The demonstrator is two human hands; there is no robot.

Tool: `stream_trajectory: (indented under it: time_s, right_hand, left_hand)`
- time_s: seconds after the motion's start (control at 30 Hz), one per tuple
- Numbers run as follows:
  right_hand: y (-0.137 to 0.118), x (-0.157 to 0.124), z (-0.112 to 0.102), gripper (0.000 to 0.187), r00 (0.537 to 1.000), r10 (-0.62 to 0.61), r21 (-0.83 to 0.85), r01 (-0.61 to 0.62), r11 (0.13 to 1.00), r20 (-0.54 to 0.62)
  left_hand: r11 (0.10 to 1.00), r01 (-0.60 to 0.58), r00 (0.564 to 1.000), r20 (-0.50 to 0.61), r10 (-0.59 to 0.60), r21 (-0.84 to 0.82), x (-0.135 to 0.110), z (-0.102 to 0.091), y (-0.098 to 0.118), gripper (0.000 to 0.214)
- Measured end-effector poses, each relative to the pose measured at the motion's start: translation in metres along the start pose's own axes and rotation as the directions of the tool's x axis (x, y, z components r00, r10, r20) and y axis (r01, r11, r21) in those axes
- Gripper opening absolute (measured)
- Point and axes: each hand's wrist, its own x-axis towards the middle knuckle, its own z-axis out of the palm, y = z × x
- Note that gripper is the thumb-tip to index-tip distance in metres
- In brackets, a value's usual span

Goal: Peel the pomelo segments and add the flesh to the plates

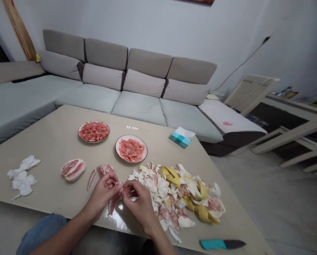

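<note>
My left hand point(104, 193) is closed on a pink pomelo segment point(114, 202), which hangs down below the fingers. My right hand point(138, 202) pinches at the upper end of the same segment, its fingertips close against the left ones. Just beyond the left hand lie more loose pomelo segments point(101, 170), partly hidden by the fingers. A larger peeled piece of pomelo point(73, 170) rests to their left. Beside my right hand spreads a heap of white pith and yellow peel point(171, 191). Two plates of pink pulp, a nearer plate point(145, 157) and a farther plate point(87, 140), stand beyond the hands.
At the table's point(55, 131) front right edge lies a knife point(222, 244) with a turquoise handle. A blue tissue pack point(181, 137) sits at the back right, crumpled tissues point(23, 177) at the left. A grey sofa point(137, 106) stands behind the table.
</note>
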Motion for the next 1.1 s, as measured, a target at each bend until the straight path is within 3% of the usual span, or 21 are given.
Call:
stream_trajectory:
  time_s: [0.1,0.23,0.43,0.6,0.73,0.83,0.9,1.1]
  right_hand:
    - [-0.001,0.000,0.002,0.005,0.994,0.112,0.106,-0.113,0.988,0.009]
    - [0.001,0.001,0.003,0.011,0.965,0.247,0.325,-0.264,0.908,0.094]
    - [0.013,0.008,-0.011,0.017,0.955,0.288,0.535,-0.281,0.797,0.073]
    - [0.021,0.010,-0.015,0.025,0.944,0.294,0.579,-0.324,0.748,0.149]
    - [0.026,0.009,-0.016,0.028,0.959,0.271,0.455,-0.280,0.846,0.086]
    - [0.031,0.025,-0.023,0.023,0.985,0.172,0.176,-0.165,0.970,-0.025]
    - [0.035,0.051,-0.027,0.021,0.994,0.083,-0.018,-0.085,0.996,-0.075]
    - [0.050,0.160,-0.010,0.013,0.999,0.006,-0.247,-0.017,0.969,-0.046]
  left_hand:
    - [0.999,-0.012,1.000,0.024,0.013,-0.048,-0.001,0.002,-0.003,0.029]
    - [0.982,0.033,0.999,0.035,-0.027,-0.186,-0.004,0.004,0.002,0.032]
    - [0.945,-0.026,0.999,-0.034,0.016,-0.327,0.000,-0.009,0.014,0.030]
    - [0.948,0.067,0.998,0.025,-0.063,-0.310,0.001,-0.011,0.011,0.029]
    - [0.945,0.113,0.993,0.056,-0.100,-0.308,0.003,-0.011,0.010,0.030]
    - [0.947,0.154,0.988,0.045,-0.148,-0.282,0.004,-0.011,0.010,0.030]
    - [0.954,0.184,0.983,0.023,-0.183,-0.236,0.004,-0.010,0.007,0.029]
    - [0.980,0.197,0.980,0.025,-0.198,0.029,0.013,-0.005,-0.017,0.025]
